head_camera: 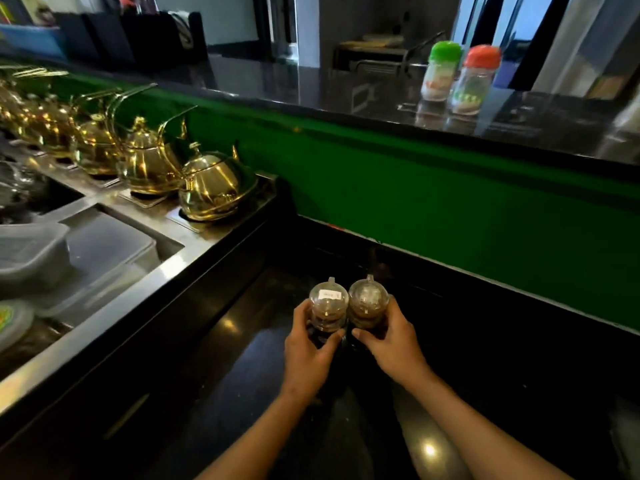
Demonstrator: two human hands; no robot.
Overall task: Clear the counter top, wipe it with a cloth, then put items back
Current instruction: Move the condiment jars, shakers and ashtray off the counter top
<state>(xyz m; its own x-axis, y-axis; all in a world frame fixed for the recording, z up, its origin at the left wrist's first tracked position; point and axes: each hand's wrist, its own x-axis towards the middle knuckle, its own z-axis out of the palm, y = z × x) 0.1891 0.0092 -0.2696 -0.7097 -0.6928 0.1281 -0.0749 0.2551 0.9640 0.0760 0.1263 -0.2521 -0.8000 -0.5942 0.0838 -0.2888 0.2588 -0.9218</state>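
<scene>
Left hand (306, 353), right hand (391, 344) each grip jar, arms extended.

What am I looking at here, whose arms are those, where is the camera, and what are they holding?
There is no machine here. The picture comes from a wide-angle camera worn on a person's head, looking forward and down, so the two bare arms are the wearer's own. The left hand grips a small clear-lidded bottle with a white label on its lid, and the right hand grips a second bottle like it. The two bottles stand side by side, close together, over a dark glossy counter. To the left, a row of gold teapots sits on a steel unit. On the higher ledge behind the green wall stand two jars, one with a green cap and one with an orange cap.
</scene>
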